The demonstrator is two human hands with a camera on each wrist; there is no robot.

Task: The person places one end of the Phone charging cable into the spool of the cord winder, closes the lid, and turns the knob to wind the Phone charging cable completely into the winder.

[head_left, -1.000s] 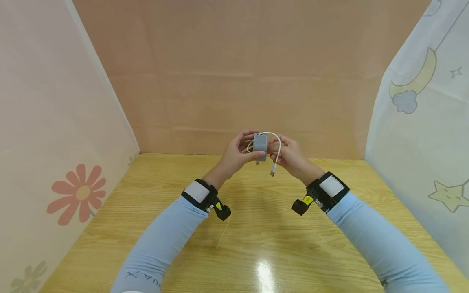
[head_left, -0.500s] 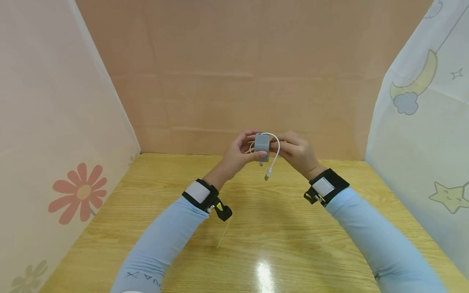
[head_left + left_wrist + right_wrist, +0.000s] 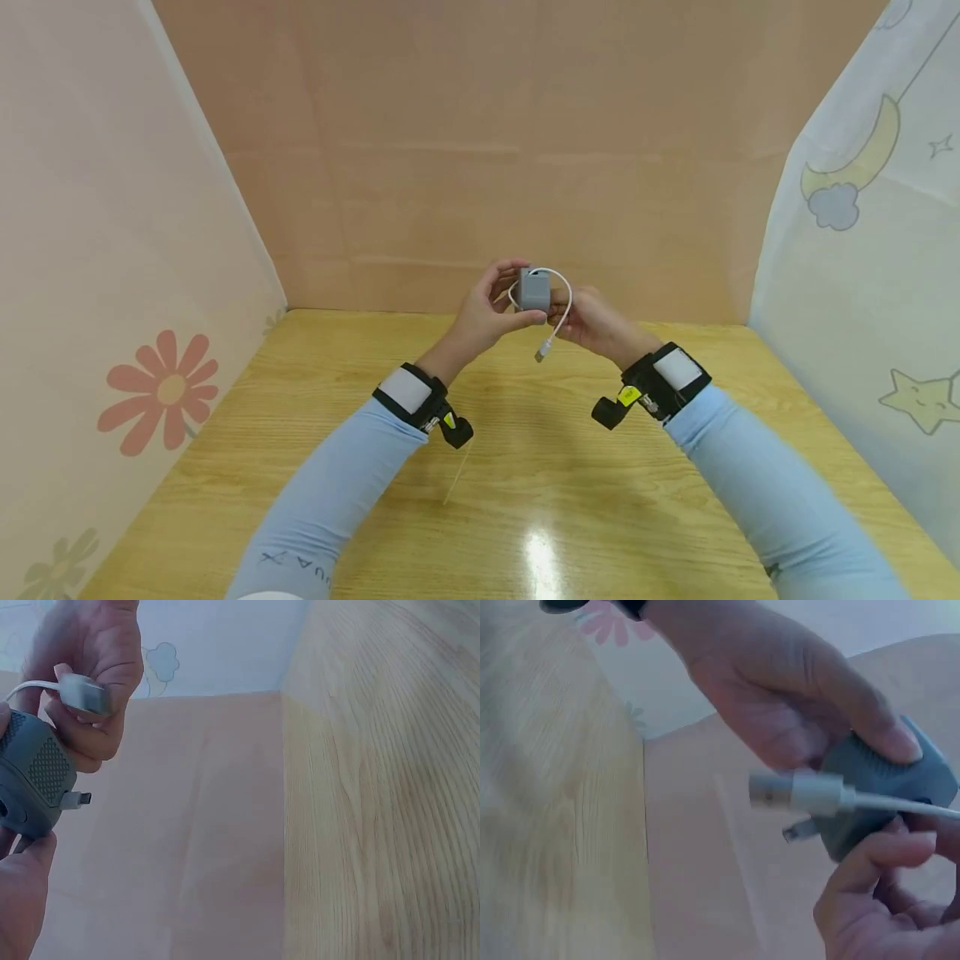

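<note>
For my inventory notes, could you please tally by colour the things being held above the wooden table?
Grey: 1, the small charger block, held by the left hand.
White: 1, the short cable with its plug hanging free, held by the right hand.
Total: 2 things, both off the table.

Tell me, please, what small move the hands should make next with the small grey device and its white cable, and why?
Probably the right hand should bring the white cable's loose silver plug round against the small grey box-shaped device. The left hand grips the device above the wooden table, the cable arcs from its top, and the plug end dangles free below.
</note>
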